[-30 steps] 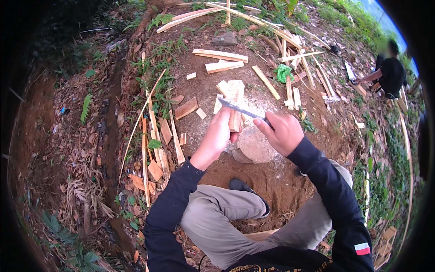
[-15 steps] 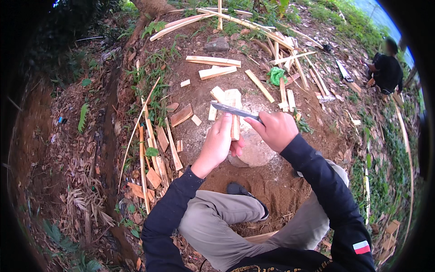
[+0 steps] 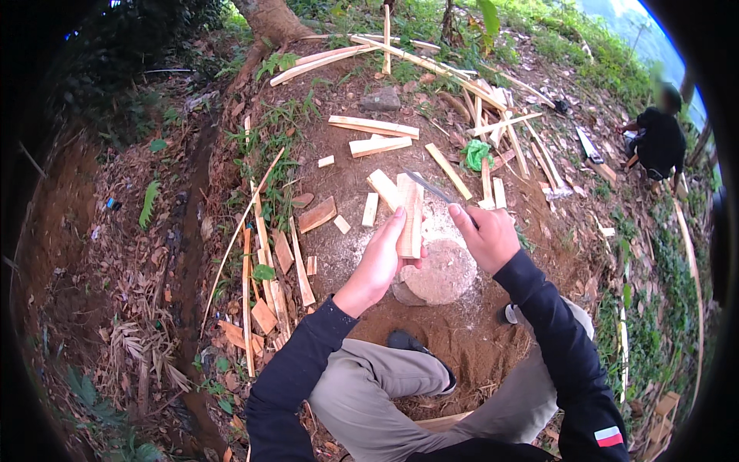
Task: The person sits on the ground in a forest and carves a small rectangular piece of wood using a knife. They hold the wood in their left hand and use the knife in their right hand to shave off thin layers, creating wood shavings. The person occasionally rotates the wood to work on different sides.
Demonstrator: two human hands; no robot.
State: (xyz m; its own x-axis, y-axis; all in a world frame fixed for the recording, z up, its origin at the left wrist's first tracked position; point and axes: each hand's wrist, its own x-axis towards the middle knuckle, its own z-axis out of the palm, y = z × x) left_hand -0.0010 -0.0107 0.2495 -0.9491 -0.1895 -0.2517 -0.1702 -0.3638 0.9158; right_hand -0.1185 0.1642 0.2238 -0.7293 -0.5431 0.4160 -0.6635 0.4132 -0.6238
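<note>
My left hand (image 3: 377,266) is closed around the lower part of a pale wooden block (image 3: 411,219), which it holds upright in front of me. In my right hand (image 3: 486,237) is the handle of a knife (image 3: 431,189); the fist wraps it and hides most of the handle. The grey blade slants up and left, its front part at the block's upper right edge. Below the block lies a round, flat-topped stone or stump (image 3: 440,273), dusted with pale shavings. Another short wooden piece (image 3: 382,187) shows just left of the block.
Cut wood pieces (image 3: 318,215) and long strips (image 3: 260,269) lie at the left. More strips (image 3: 493,115) are heaped at the far right near a green plastic bag (image 3: 476,155). Another person (image 3: 659,138) crouches at the far right. A tree trunk (image 3: 273,21) stands at the back.
The knife has moved from lying across the block to its right side, and my right hand has shifted right and down. The block is turned, showing a broader face. The whole view has shifted slightly.
</note>
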